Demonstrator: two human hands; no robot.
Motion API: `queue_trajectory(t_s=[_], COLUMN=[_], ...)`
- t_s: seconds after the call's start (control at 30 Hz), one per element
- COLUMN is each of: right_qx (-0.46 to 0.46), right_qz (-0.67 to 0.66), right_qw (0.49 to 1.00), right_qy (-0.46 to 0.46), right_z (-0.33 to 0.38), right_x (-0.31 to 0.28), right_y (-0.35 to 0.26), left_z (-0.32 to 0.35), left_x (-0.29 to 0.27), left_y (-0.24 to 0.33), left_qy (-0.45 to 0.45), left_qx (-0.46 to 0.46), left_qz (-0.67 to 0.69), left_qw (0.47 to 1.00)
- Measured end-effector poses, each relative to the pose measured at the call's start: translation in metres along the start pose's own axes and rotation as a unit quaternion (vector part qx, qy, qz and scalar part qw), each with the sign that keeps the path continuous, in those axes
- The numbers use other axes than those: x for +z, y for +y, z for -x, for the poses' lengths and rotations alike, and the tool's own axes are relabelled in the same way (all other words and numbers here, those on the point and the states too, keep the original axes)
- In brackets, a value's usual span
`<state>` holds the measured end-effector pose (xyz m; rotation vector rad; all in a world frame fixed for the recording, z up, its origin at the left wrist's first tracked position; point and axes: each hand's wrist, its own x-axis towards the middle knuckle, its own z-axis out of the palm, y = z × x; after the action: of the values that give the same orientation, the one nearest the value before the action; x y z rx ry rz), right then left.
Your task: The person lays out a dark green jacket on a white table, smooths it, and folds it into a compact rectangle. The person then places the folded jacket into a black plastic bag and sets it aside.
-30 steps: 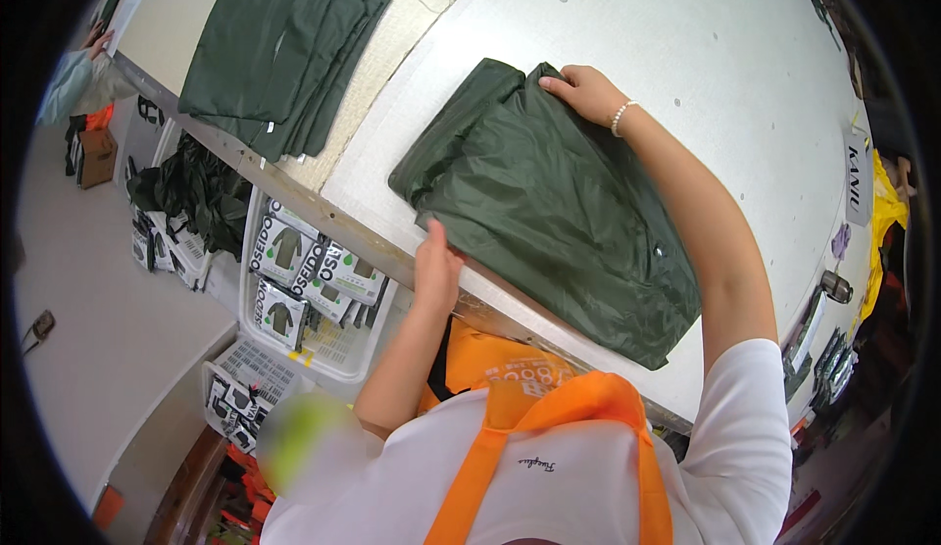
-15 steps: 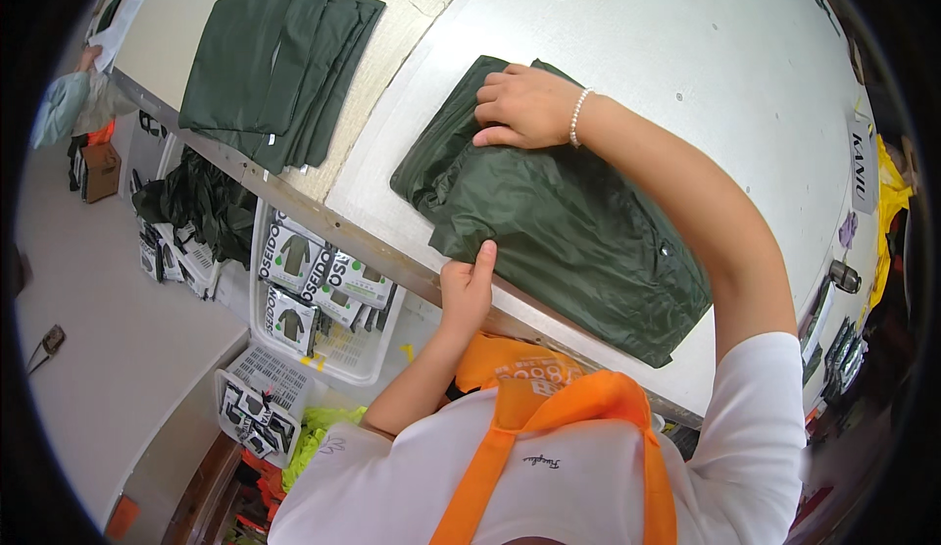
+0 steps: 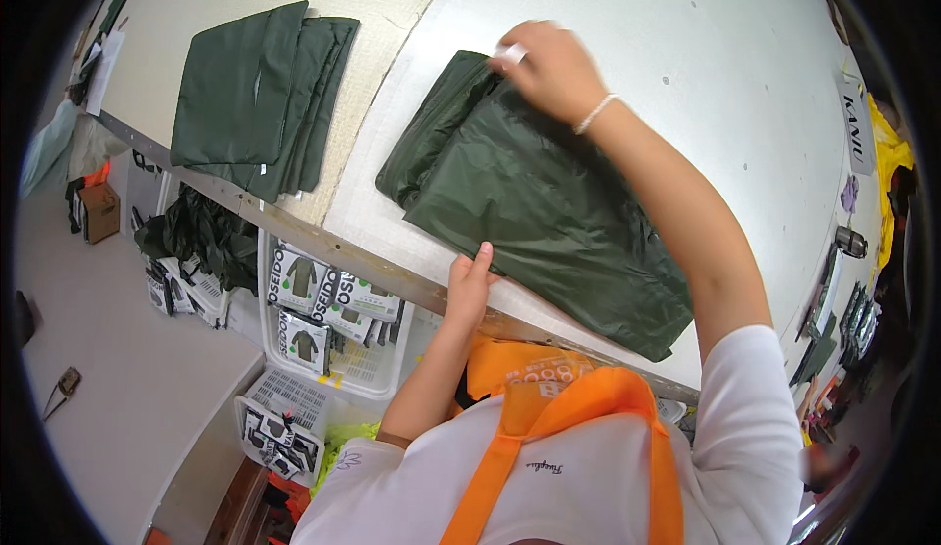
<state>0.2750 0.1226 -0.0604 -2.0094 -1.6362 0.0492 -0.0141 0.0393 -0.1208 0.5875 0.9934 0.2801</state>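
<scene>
A dark green, shiny coated garment (image 3: 559, 212) lies folded on the white tabletop in front of me, with a narrower folded layer at its left side. My left hand (image 3: 469, 285) grips its near edge, thumb on top and fingers underneath. At the garment's far edge is my right hand (image 3: 554, 70), slightly blurred, its fingers bent together. A small white tag (image 3: 512, 53) shows at those fingertips; whether it is attached to the garment cannot be made out. To the left sits a stack of folded dark green garments (image 3: 260, 99).
Below the table's left edge stand a white basket (image 3: 392, 364) of packaged garments and a smaller white basket (image 3: 319, 452). A dark green heap (image 3: 201, 231) lies beside them. Another person's sleeve (image 3: 49, 148) shows at far left. A dark canister (image 3: 851, 242) stands at right.
My right hand has moved away from me to the garment's far edge, and a white tag now shows in its fingers. The garment's top layer lies flatter. My left hand stays at the near edge.
</scene>
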Motion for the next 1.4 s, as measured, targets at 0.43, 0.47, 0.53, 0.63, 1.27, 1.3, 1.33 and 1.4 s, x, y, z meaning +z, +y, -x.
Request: queue_trajectory(t_s=[0.43, 0.47, 0.53, 0.63, 1.27, 1.3, 1.33, 1.4], right_qx=[0.284, 0.282, 0.268, 0.29, 0.078, 0.097, 0.157, 0.262], right_qz=[-0.16, -0.151, -0.135, -0.141, 0.047, 0.011, -0.081, -0.273], right_qw=[0.922, 0.926, 0.933, 0.916, 0.981, 0.985, 0.978, 0.923], right_qy=[-0.209, -0.202, -0.199, -0.237, -0.172, -0.141, -0.114, -0.067], right_z=[0.025, 0.026, 0.026, 0.024, 0.069, 0.064, 0.064, 0.064], right_x=[0.013, 0.015, 0.02, 0.017, 0.062, 0.059, 0.05, -0.003], right_y=[0.044, 0.045, 0.042, 0.033, -0.042, -0.043, -0.033, -0.02], left_z=[0.004, 0.002, -0.013, -0.04, -0.066, -0.069, -0.073, -0.072], left_x=[-0.027, -0.03, -0.053, -0.048, 0.023, 0.021, 0.023, 0.026], left_y=[0.046, 0.066, 0.102, 0.135, 0.058, 0.058, 0.056, 0.058], left_qy=[0.161, 0.222, 0.255, 0.096, -0.044, -0.04, -0.052, -0.063], left_qx=[0.169, 0.227, 0.362, 0.403, 0.369, 0.396, 0.412, 0.432], left_qz=[-0.383, -0.364, -0.474, -0.573, -0.81, -0.803, -0.79, -0.769], left_qw=[0.894, 0.876, 0.761, 0.708, 0.453, 0.445, 0.451, 0.467])
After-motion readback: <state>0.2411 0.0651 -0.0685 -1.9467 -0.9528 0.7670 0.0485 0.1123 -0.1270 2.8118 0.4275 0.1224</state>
